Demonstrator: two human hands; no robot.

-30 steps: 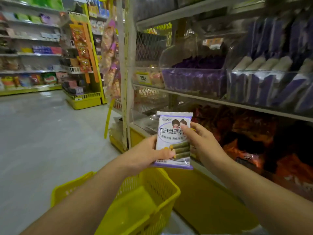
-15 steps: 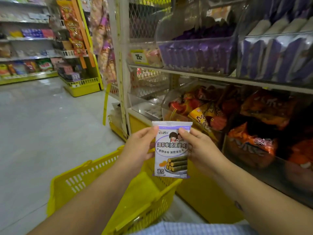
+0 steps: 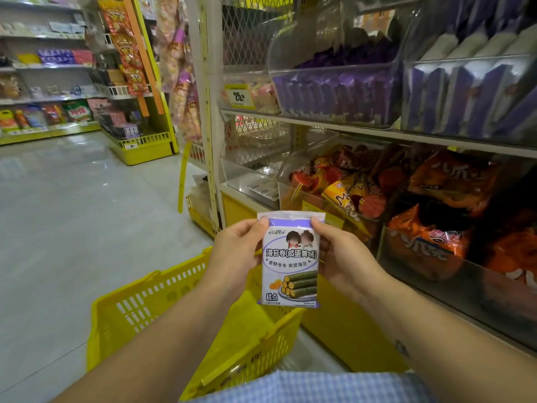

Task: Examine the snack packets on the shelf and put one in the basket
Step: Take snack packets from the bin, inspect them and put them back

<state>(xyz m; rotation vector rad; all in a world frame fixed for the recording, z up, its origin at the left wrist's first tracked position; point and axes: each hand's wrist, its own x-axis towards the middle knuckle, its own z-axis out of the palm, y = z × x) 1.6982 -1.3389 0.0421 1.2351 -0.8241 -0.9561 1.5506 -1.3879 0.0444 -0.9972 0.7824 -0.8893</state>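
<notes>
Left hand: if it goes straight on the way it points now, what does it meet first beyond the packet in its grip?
Probably the clear bin holding red and orange packs. The left hand points up and right toward it, with the snack packet leading. Depth is unclear, so I can't judge the gap.

A: what's changing vs 1 s back?
B: left hand (image 3: 235, 257) is moving up the snack packet (image 3: 290, 257), lower edge to top-left corner. Packet's straightening upright, turning square to the camera.
A: framing?
B: view's dipping; more basket (image 3: 139, 309) is showing.
</notes>
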